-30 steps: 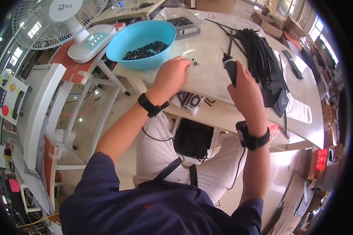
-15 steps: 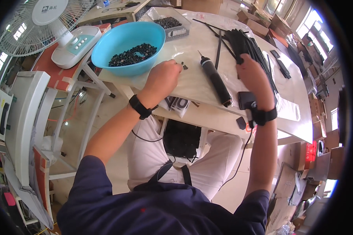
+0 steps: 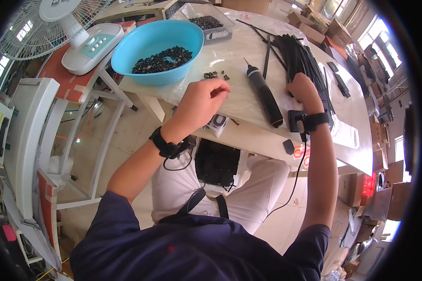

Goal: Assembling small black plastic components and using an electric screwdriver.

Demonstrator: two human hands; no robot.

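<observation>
My left hand (image 3: 202,103) hovers over the table's near edge, thumb and fingertips pinched together. Anything between those tips is too small to make out. Just beyond it lies a little scatter of small dark round pieces (image 3: 213,75). At the right, my right hand (image 3: 305,90) is curled over a bundle of long black strips (image 3: 293,51), its fingers closed at the bundle's left side; how many strips it grips is hidden. Between my hands lies a black pen-shaped electric screwdriver (image 3: 264,96), its thin tip pointing away.
A blue basin (image 3: 122,56) of dark small parts stands at the table's left, with a clear plastic box (image 3: 226,35) of similar parts behind. Near my right wrist is a black square object (image 3: 295,119). A fan (image 3: 86,49) stands at the far left; a cable trails from my right wristband.
My left hand has drawn back toward me from the small pieces, uncovering more of them. My right hand has come slightly nearer along the strips. The view has shifted a little.
</observation>
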